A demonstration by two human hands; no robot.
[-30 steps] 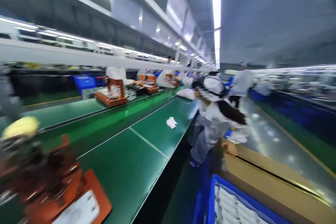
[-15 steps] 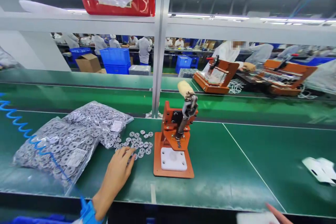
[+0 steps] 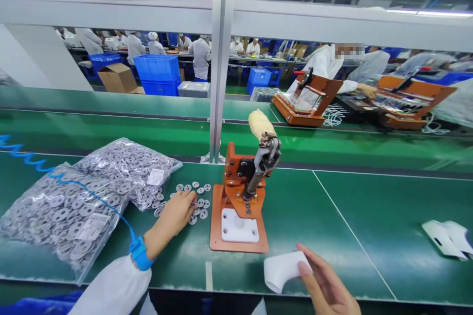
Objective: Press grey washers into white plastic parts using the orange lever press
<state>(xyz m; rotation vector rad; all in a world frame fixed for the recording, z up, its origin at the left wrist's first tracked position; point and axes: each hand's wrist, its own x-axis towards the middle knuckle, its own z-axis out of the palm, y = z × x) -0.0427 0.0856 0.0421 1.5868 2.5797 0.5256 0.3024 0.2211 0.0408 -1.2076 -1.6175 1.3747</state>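
Note:
My left hand (image 3: 178,212), with a blue strap on its wrist, is over the loose grey slotted discs (image 3: 200,203). Its thumb and forefinger pinch at the pile's edge, seemingly round one disc that the fingers mostly hide. In my right hand (image 3: 327,280) is a white curved plastic part (image 3: 283,268), gripped at its right end between thumb and fingers above the front of the bench. Between the hands stands an orange toggle press (image 3: 246,182) with a wrapped handle. Its white block (image 3: 239,226) lies under the plunger.
Two clear bags of grey discs (image 3: 62,211) lie at left, with a coiled blue cord (image 3: 88,189) across them. White plastic parts (image 3: 447,238) rest at far right. A metal post (image 3: 219,69) rises behind the press. Beyond it are orange fixtures (image 3: 306,101) and a co-worker (image 3: 323,66).
My right hand has come up into view from the lower right with the white part. My left hand has moved further into the discs, its fingers closing. The view has tilted down slightly.

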